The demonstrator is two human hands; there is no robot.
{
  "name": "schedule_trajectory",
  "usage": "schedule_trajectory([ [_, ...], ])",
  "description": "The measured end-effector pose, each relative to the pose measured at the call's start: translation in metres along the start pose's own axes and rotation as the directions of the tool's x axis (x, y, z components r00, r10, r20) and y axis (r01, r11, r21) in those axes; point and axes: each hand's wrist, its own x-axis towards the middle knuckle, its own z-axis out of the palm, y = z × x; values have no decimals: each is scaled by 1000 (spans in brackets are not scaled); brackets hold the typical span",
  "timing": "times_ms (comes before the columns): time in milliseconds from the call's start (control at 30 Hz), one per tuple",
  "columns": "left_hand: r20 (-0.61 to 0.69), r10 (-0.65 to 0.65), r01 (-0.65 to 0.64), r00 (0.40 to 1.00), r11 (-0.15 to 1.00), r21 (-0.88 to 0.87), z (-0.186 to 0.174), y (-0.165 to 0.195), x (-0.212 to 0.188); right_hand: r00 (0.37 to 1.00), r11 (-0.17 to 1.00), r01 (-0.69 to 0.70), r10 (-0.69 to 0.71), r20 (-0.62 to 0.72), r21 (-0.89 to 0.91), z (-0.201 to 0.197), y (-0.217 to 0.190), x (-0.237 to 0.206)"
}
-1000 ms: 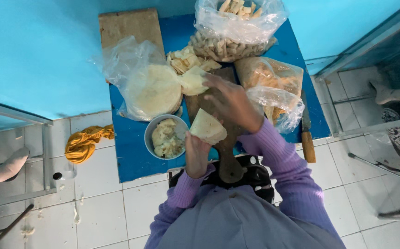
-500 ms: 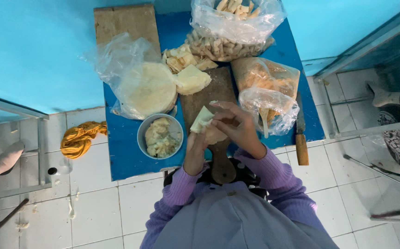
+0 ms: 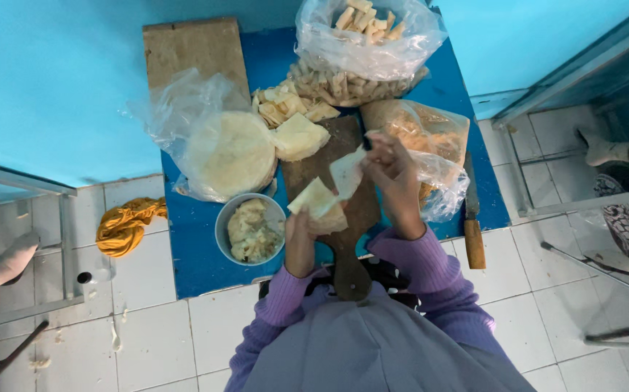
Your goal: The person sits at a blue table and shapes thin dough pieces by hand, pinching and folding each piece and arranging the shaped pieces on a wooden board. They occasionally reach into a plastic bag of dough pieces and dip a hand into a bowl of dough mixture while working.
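From the head camera, the left hand (image 3: 300,243) closes its fingers on a folded pale wrapper (image 3: 316,201) held above a wooden paddle board (image 3: 343,218). The right hand (image 3: 394,181) pinches the corner of a thin sheet (image 3: 346,173) that joins that wrapper, lifting it just over the board. Left of the hands sits a metal bowl (image 3: 223,218) of pale filling (image 3: 250,231) on a blue mat (image 3: 191,254). Beyond it lies a stack of round wrappers (image 3: 231,154) in clear plastic, beside a heap of folded pieces (image 3: 289,109). A knife (image 3: 472,218) with a wooden handle lies at the right of the mat
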Motion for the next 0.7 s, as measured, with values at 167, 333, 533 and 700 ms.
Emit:
schedule_trajectory([
  [167, 56, 63, -61, 996, 997, -47, 24, 25, -6, 876, 747, 372, -479, -58, -550, 10, -2, 11],
  [333, 23, 57, -55, 998, 997, -56, 32, 33, -8, 875, 443, 445, -402, 272, -779, 19, 0, 5],
  [533, 43, 59, -56, 997, 996, -74, 27, 28, -12, 919, 578, 388, -187, 347, -718, 20, 0, -9],
  [700, 23, 19, -15, 1000, 990, -142, 15, 10, -7, 888, 721, 460, -362, 285, -518, 5, -23, -31],
])
